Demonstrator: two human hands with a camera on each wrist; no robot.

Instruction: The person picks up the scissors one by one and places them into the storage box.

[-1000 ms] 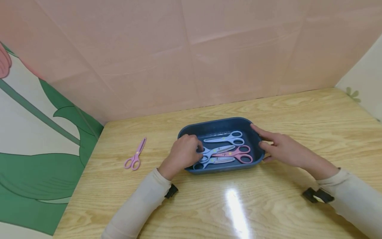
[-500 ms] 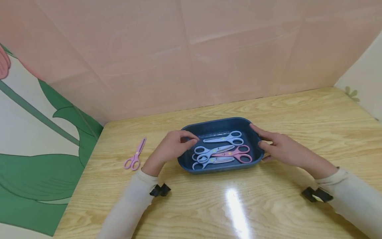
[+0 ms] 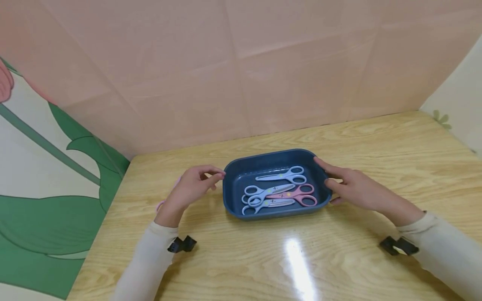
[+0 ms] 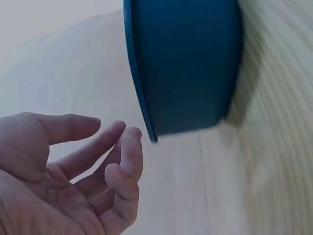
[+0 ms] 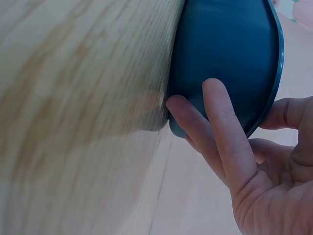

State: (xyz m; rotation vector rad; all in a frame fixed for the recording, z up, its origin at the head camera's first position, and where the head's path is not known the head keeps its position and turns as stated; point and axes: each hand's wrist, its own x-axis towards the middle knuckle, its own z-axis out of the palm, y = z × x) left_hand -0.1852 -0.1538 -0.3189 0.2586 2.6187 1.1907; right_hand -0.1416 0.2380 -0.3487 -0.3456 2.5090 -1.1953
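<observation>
A dark blue tray (image 3: 235, 209) rests on the table, holding several scissors. One light blue pair of scissors (image 3: 280, 176) lies apart near the back; another light blue pair (image 3: 272, 191) overlaps pink scissors (image 3: 306, 189) and more light blue scissors (image 3: 276, 203) at the front. My right hand (image 3: 354, 188) grips the tray's right end, thumb at the rim and fingers (image 5: 225, 117) against the outer wall. Holding nothing, my left hand (image 3: 190, 188) hovers just left of the tray, fingers loosely bent. It mostly hides the pink-purple scissors (image 3: 160, 205) on the table.
The wood-grain table (image 3: 241, 259) meets a pinkish covered wall (image 3: 188, 83) at the back. A green leaf mural (image 3: 45, 225) is at the left, beyond the table edge. A pale wall (image 3: 459, 96) borders the right.
My left hand has come out of the tray and moved left, releasing the light blue scissors there; it now covers most of the pink-purple scissors. My right hand stays on the tray.
</observation>
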